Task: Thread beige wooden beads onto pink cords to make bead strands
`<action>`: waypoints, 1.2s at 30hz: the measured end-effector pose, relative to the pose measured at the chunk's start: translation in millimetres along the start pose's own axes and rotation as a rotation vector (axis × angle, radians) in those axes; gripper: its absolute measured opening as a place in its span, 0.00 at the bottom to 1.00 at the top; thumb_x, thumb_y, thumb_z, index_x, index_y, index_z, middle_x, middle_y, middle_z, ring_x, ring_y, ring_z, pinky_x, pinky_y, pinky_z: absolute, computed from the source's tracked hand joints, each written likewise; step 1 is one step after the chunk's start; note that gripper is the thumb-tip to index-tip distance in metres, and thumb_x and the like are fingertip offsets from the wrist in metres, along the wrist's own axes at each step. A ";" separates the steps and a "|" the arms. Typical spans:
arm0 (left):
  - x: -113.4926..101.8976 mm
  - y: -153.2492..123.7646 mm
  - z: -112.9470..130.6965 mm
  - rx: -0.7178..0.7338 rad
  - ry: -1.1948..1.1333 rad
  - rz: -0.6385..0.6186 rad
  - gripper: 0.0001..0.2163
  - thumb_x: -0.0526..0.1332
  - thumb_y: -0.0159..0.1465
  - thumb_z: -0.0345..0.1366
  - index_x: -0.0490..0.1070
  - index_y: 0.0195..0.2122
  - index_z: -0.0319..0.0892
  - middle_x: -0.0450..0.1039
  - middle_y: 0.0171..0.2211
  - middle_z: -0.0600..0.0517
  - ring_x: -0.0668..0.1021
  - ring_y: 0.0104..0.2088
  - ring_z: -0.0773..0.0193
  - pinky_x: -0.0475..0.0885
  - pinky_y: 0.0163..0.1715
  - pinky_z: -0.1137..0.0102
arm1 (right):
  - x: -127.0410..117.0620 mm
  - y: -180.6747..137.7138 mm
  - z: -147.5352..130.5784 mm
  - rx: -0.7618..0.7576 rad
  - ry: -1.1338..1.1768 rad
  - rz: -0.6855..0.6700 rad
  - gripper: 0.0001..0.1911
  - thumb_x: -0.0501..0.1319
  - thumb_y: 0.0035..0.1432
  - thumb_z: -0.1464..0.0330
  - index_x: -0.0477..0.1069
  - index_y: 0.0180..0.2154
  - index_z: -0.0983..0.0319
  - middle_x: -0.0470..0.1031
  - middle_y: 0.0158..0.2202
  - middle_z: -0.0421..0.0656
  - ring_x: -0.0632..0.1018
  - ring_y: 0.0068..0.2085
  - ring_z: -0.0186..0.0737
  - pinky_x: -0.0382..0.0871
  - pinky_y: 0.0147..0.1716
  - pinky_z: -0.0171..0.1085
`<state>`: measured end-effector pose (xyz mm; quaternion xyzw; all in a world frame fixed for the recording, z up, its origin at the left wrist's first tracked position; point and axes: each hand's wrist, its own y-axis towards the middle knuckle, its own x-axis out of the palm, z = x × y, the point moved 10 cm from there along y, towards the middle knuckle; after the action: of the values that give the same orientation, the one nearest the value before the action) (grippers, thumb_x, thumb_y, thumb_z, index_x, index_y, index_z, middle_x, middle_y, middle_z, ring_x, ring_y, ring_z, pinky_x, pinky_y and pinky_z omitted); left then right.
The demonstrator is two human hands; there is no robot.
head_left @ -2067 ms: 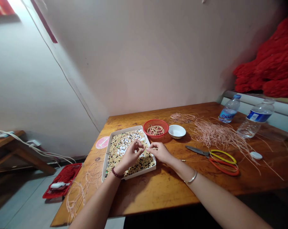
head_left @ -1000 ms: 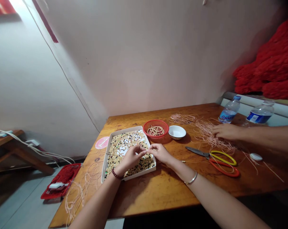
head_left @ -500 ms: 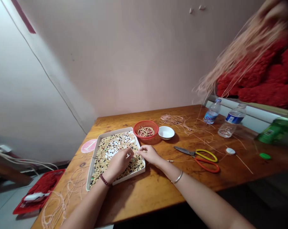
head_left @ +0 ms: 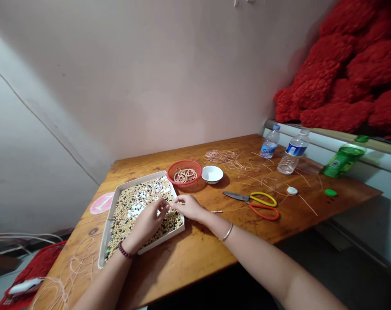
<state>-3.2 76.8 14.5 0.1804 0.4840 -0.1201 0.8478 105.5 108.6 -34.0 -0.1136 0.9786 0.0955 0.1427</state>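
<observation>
A white tray point(head_left: 108, 232) full of small beige, dark and white beads lies on the wooden table point(head_left: 247, 232). My left hand point(head_left: 146, 221) hovers over the beads with its fingertips pinched together. My right hand point(head_left: 189, 206) rests at the tray's right edge, pinching a thin cord point(head_left: 224, 211) that trails right across the table with a few beads on it. The two sets of fingertips nearly meet above the tray. What the left fingers pinch is too small to see.
A red basket point(head_left: 184, 172) of beaded rings and a white bowl point(head_left: 212, 174) stand behind the tray. Scissors point(head_left: 256, 203) with yellow and orange handles lie to the right. Cords point(head_left: 224, 157), two water bottles point(head_left: 292, 151), a green bottle point(head_left: 342, 160) and red yarn point(head_left: 340, 82) sit farther back.
Another person's hand lifted the big bundle of pink cords off the table and left the view. The camera turned right. My hands stayed pinched over the tray.
</observation>
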 end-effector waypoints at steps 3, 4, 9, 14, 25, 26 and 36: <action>-1.3 -1.3 -1.7 -0.006 0.052 0.006 0.13 0.50 0.65 0.46 0.67 0.39 0.43 0.74 0.36 0.49 0.75 0.34 0.60 0.66 0.34 0.69 | -3.8 0.3 -1.8 -0.013 -0.029 0.028 0.12 0.60 0.53 0.62 0.77 0.32 0.64 0.78 0.30 0.42 0.75 0.33 0.38 0.65 0.33 0.32; -2.3 -1.8 -4.3 -0.020 0.085 0.007 0.13 0.50 0.65 0.46 0.66 0.40 0.43 0.74 0.37 0.48 0.75 0.35 0.59 0.66 0.34 0.69 | -5.5 0.9 -1.1 -0.007 -0.029 0.043 0.12 0.60 0.53 0.62 0.77 0.32 0.63 0.78 0.30 0.42 0.75 0.33 0.38 0.65 0.33 0.32; -1.8 -3.5 -26.9 -0.135 0.291 -0.055 0.14 0.54 0.62 0.48 0.69 0.38 0.43 0.73 0.38 0.46 0.75 0.36 0.56 0.64 0.31 0.69 | -14.6 4.3 4.7 0.041 0.016 0.117 0.09 0.61 0.50 0.65 0.77 0.31 0.64 0.79 0.31 0.43 0.76 0.33 0.38 0.65 0.33 0.32; 12.7 -4.1 -28.1 -0.118 0.220 -0.195 0.10 0.54 0.62 0.44 0.71 0.32 0.45 0.75 0.30 0.50 0.75 0.30 0.59 0.61 0.28 0.71 | -14.8 4.6 3.7 0.032 0.002 0.122 0.09 0.62 0.50 0.65 0.77 0.30 0.64 0.79 0.30 0.43 0.76 0.32 0.37 0.65 0.32 0.32; 10.3 -6.7 -17.5 -0.082 0.109 -0.154 0.14 0.54 0.61 0.45 0.69 0.41 0.42 0.74 0.38 0.46 0.75 0.33 0.59 0.65 0.33 0.69 | -11.0 0.9 -1.0 0.005 -0.081 0.091 0.08 0.61 0.51 0.66 0.77 0.30 0.62 0.80 0.32 0.43 0.77 0.35 0.39 0.66 0.35 0.33; 11.6 -7.3 -17.9 -0.082 0.104 -0.168 0.14 0.55 0.60 0.46 0.69 0.41 0.42 0.74 0.37 0.46 0.75 0.32 0.59 0.65 0.32 0.70 | -11.1 0.9 -1.5 0.002 -0.081 0.091 0.08 0.61 0.51 0.66 0.77 0.30 0.62 0.80 0.32 0.42 0.77 0.35 0.39 0.66 0.35 0.33; 13.3 -5.7 -21.9 -0.070 0.058 -0.192 0.10 0.53 0.62 0.42 0.69 0.33 0.44 0.75 0.30 0.50 0.75 0.29 0.61 0.64 0.29 0.71 | -9.8 0.1 1.5 0.009 -0.093 0.070 0.09 0.60 0.51 0.64 0.77 0.30 0.62 0.79 0.30 0.42 0.77 0.33 0.38 0.65 0.33 0.32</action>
<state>-15.8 80.5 -8.3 0.1072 0.5273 -0.1784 0.8238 115.0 110.9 -32.5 -0.0743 0.9747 0.1010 0.1850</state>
